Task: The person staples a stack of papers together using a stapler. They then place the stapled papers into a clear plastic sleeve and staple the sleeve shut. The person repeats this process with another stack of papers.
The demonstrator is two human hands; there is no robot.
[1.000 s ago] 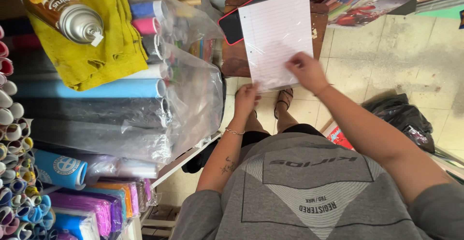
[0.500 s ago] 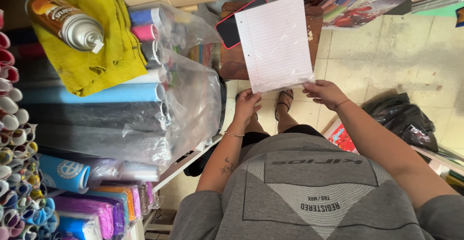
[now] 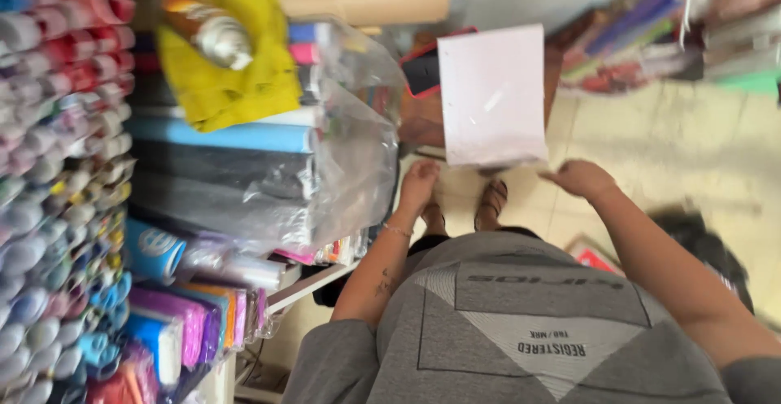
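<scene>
While the frame is motion-blurred, we can see the wrapped paper pad held upright in front of us over the floor, our left hand at its lower left corner and our right hand just off its lower right. Left fingers look closed on the pad's bottom edge; right fingers look loosely curled, and we can't tell whether they touch it. Our read: pad picked up and in hand, not yet set anywhere; phone sits behind it, rolls to the left.

Single head-worn view, steeply downward over the person's own torso, close to the shelf of rolls
</scene>
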